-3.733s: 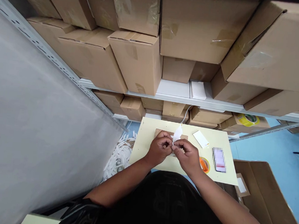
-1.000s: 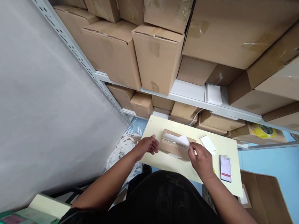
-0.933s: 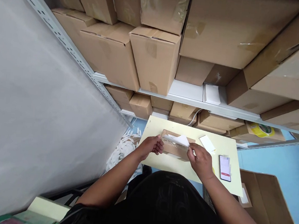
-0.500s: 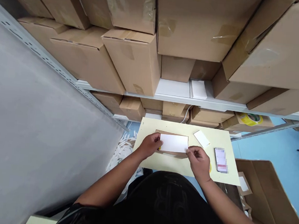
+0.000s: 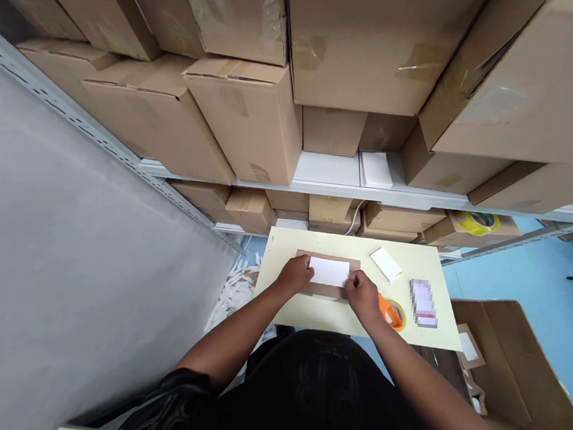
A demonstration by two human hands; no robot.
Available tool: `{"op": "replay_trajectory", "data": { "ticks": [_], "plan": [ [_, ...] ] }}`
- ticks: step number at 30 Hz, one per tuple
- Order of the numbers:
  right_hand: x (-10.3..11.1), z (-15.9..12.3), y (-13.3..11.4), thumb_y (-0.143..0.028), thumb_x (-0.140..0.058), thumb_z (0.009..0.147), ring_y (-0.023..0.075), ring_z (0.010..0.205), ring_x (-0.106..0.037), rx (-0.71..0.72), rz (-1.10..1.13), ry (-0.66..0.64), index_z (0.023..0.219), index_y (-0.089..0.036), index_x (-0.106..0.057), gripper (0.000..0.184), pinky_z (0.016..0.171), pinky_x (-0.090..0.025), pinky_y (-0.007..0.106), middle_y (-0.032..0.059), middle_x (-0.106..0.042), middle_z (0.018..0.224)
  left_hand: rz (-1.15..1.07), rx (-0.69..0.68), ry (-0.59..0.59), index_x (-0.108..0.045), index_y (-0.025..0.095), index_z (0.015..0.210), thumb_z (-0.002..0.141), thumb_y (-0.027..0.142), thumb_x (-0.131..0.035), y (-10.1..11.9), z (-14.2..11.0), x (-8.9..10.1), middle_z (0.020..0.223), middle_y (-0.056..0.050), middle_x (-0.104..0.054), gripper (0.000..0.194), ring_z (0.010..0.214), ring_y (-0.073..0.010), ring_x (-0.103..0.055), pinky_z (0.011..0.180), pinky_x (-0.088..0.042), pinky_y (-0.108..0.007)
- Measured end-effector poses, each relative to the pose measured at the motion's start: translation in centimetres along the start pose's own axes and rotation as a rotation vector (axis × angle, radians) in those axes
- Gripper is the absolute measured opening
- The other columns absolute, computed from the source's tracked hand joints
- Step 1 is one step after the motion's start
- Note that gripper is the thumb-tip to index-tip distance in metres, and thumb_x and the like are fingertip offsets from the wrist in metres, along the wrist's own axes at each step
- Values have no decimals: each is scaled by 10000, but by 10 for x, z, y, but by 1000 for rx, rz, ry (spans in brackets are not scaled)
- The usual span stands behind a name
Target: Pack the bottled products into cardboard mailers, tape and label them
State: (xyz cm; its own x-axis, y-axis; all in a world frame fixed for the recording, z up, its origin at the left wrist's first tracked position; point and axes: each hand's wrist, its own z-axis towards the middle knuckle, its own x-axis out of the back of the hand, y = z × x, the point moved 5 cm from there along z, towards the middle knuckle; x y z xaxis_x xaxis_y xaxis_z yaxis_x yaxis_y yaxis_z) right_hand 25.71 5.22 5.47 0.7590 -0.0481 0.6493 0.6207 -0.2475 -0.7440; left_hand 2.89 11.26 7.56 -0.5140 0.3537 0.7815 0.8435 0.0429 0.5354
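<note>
A blank white label [image 5: 329, 271] lies on or just over a flat brown cardboard box [image 5: 328, 291] on the pale yellow table [image 5: 284, 243]. My left hand [image 5: 297, 273] pinches the label's left edge between thumb and fingers. At the opposite edge, my right hand [image 5: 362, 292] holds the lower right corner the same way. Whether the label's whole underside touches the cardboard cannot be seen. Just right of my right wrist sits an orange tape dispenser [image 5: 392, 312] with a roll of clear yellowish tape.
A white card-like block [image 5: 386, 264] and a phone [image 5: 423, 303] lie on the table's right side. Behind it stands a shelf [image 5: 319, 188] full of cardboard boxes. White paper strips [image 5: 234, 291] heap at the left; a large open carton [image 5: 508, 368] stands at the right.
The label has come down onto or close to the box, and my right hand has moved left and inward. The tape dispenser, mostly covered before, now shows beside my right wrist.
</note>
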Motion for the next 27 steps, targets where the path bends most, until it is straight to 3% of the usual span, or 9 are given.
{"op": "replay_trajectory", "data": {
  "ticks": [8,15,20,24,27],
  "plan": [
    [-23,9,-6,-147,-526,888,207,816,-598,128,-368,-43,914,-189,-632,117,724,-373,287,82,-695,920,135,-61,11,-635,185,999,941,248,-552,-9,6,-28,1021,-132,-695,119,961,-287,-652,801,-458,-351],
    [-26,13,-4,-155,-532,908,224,831,-608,139,-558,-114,965,-158,-655,135,716,-377,308,110,-690,941,76,-52,140,-626,208,1160,925,355,-625,-31,-6,-20,1170,-146,-629,277,1155,-338,-586,955,-472,-427],
    [5,8,28,-334,-555,907,243,897,-616,111,-294,28,985,-176,-660,205,797,-450,339,98,-666,994,-139,13,321,-580,185,1308,919,343,-610,-72,-22,-12,1336,-160,-569,421,1289,-316,-544,1087,-441,-448],
    [15,4,70,-536,-624,836,255,900,-670,-204,60,0,1190,-165,-670,514,830,-505,382,118,-697,1140,-511,187,143,-543,168,1375,946,469,-591,-92,-28,-34,1415,-183,-584,527,1184,-279,-653,1012,-498,-413],
    [4,3,74,-538,-639,813,265,1009,-688,-286,308,-120,1234,-203,-683,540,885,-518,380,83,-733,1153,-631,150,56,-607,196,1293,946,511,-585,-81,-30,-45,1346,-144,-667,470,1124,-266,-690,975,-511,-394]
  ]
}}
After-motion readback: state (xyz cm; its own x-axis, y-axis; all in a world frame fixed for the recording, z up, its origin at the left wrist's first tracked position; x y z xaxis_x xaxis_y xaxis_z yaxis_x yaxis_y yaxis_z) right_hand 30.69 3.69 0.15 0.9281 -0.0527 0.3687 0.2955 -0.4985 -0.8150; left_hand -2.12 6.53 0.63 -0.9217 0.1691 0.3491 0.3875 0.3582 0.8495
